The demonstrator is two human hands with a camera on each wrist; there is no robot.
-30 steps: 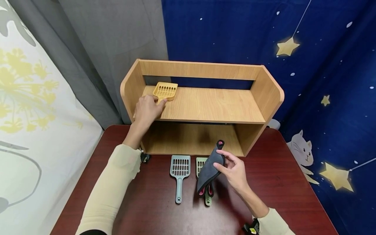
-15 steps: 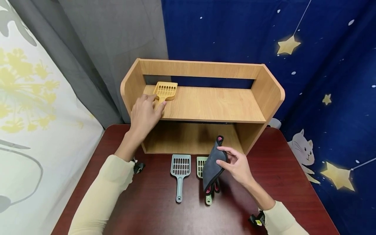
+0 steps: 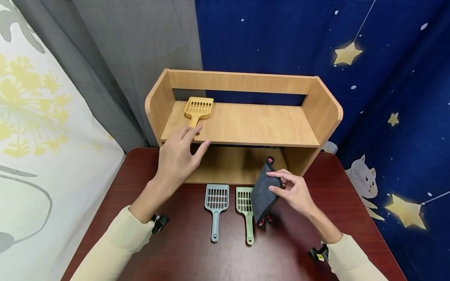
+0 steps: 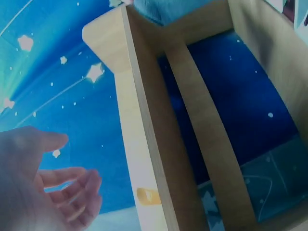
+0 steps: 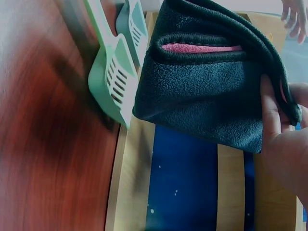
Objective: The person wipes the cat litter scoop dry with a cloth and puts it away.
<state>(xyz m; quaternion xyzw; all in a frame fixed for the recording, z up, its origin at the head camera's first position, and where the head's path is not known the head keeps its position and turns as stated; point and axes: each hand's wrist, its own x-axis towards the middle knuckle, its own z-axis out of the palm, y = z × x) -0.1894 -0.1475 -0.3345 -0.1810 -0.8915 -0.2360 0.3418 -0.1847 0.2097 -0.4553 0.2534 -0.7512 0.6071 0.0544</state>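
A yellow litter scoop (image 3: 199, 108) lies on the upper shelf at the left, its handle toward the front edge. My left hand (image 3: 179, 158) hovers just in front of that shelf, fingers spread and apart from the scoop; in the left wrist view the hand (image 4: 62, 183) holds nothing. My right hand (image 3: 293, 191) pinches a folded dark grey cloth (image 3: 264, 193) with black edging and a pink inside, held above the table. Beneath and left of the cloth, a green litter scoop (image 3: 244, 201) lies on the table. Beside it lies a blue-grey litter scoop (image 3: 216, 199).
The two-tier wooden shelf (image 3: 260, 125) stands at the back of the dark red table (image 3: 183, 253), with raised side panels and a back rail. Behind it hang a grey curtain (image 3: 140, 47) and a blue starry curtain (image 3: 267, 39).
My left hand has let go of the yellow scoop's handle and drawn back toward me. My right hand has shifted right with the cloth, uncovering more of the green scoop.
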